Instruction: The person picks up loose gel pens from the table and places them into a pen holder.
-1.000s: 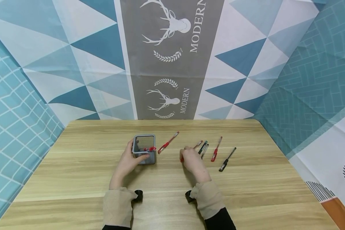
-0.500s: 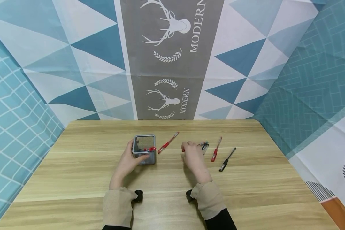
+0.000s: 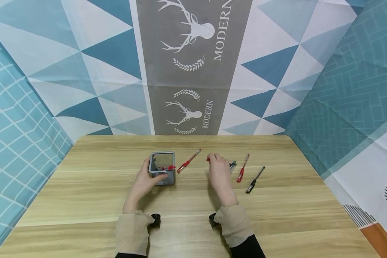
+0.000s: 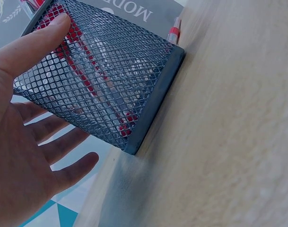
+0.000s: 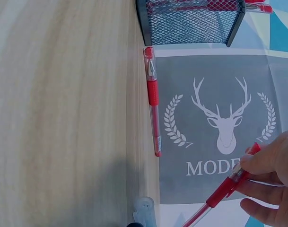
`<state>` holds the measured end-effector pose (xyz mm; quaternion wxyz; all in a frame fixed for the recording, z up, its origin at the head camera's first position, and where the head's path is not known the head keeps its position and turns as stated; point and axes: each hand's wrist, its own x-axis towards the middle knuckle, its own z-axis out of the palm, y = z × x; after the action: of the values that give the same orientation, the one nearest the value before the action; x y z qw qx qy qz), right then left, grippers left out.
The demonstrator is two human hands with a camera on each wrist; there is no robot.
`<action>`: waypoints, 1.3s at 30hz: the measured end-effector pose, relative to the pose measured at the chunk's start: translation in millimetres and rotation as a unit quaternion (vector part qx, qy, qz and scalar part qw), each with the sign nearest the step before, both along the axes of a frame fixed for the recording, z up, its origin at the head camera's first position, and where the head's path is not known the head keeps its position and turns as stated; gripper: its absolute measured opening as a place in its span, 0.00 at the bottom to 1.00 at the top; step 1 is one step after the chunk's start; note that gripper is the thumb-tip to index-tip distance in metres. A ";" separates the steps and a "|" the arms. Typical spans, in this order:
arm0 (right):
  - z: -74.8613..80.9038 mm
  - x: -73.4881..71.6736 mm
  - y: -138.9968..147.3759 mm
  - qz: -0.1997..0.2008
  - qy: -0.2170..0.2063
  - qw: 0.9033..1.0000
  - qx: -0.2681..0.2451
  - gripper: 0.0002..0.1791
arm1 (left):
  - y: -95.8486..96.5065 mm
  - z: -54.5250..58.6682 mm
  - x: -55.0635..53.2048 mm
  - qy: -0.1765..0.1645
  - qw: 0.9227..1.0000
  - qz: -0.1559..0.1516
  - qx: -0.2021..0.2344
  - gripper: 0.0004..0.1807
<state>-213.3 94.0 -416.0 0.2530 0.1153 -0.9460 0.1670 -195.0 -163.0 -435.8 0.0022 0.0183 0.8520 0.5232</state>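
Note:
A grey wire-mesh pen holder (image 3: 165, 179) stands upright left of the table's middle. My left hand (image 3: 143, 182) grips its side, thumb across the near mesh wall in the left wrist view. Through the mesh, red pens (image 4: 89, 66) lean inside. Right of the middle, my right hand (image 3: 220, 173) pinches a red gel pen (image 5: 222, 191) near its capped end. In the right wrist view this pen slants above the table, its lower end cut off by the frame. Between holder and right hand lies another red pen (image 3: 189, 161).
Beyond the right hand lie a couple of partly hidden pens (image 3: 233, 166), a red pen (image 3: 243, 168) and a black pen (image 3: 255, 180). The wooden table (image 3: 84, 200) ends at a patterned backdrop (image 3: 187, 71).
My right hand has moved up and slightly away, lifting the red pen from beside the small pen group. My left hand and the holder have stayed put.

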 end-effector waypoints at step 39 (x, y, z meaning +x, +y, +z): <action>22.9 4.5 10.7 0.005 0.178 0.979 -0.099 0.11 | -0.5 -3.1 -1.4 0.008 1.000 -0.003 -0.001 0.53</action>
<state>-208.9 104.7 -393.1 0.4262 0.1225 -0.8641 0.2382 -196.4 -163.6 -438.9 -0.0030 0.0248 0.8526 0.5220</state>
